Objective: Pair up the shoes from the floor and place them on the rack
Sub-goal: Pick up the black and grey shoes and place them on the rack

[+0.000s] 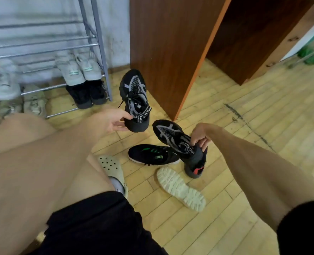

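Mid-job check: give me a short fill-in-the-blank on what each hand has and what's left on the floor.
1. The left hand grips the heel of a black sneaker with grey mesh whose toe points toward the ____.
2. The right hand holds its matching black-and-grey sneaker by the ____.
3. The black sneaker lying on the wooden floor has ____ stripes.
4. The pale shoe nearest the camera lies ____ up.

Missing words: rack; heel; green; sole

Wood floor (226, 208): black-green sneaker (152, 155), overturned pale shoe (181, 189).
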A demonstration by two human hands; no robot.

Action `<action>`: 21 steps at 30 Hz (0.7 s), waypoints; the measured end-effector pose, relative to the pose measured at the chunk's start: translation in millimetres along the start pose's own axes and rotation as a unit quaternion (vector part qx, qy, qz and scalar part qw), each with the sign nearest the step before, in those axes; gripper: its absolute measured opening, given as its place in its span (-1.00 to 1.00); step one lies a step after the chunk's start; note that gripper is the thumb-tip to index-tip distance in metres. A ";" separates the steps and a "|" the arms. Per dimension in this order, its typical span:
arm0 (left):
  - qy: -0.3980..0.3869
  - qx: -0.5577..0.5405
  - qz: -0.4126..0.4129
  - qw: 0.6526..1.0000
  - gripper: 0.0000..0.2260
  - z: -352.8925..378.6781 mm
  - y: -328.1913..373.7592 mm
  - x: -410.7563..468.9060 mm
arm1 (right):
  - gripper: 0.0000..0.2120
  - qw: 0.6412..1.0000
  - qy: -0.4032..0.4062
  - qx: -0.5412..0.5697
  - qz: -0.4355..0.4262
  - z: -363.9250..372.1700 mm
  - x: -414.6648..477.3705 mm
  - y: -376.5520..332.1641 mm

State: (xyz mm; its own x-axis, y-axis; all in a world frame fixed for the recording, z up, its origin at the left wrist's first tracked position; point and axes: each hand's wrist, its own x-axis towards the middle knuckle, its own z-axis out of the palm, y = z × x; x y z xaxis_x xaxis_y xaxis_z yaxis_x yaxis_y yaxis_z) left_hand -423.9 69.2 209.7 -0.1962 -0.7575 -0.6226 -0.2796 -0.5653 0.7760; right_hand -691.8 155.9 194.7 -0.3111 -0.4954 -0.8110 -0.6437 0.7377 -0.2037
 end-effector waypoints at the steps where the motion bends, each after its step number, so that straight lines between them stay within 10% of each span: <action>1: 0.016 -0.007 0.009 1.000 -0.73 -8.6 4.0 -3.7 | -0.65 0.999 0.016 0.033 -0.021 1.4 -4.1 -10.2; 21: 0.220 -0.085 0.033 0.971 -0.86 -205.0 45.9 -17.6 | -0.52 0.926 -0.007 0.233 -0.296 -3.3 -7.1 -278.0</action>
State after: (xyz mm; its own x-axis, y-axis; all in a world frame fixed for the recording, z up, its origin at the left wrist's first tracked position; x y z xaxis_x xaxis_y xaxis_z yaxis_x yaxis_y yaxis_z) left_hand -240.6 -10.3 277.0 0.2220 -0.8384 -0.4977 -0.1128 -0.5291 0.8410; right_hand -513.0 -47.1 258.9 0.0112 -0.8727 -0.4882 -0.3253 0.4585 -0.8270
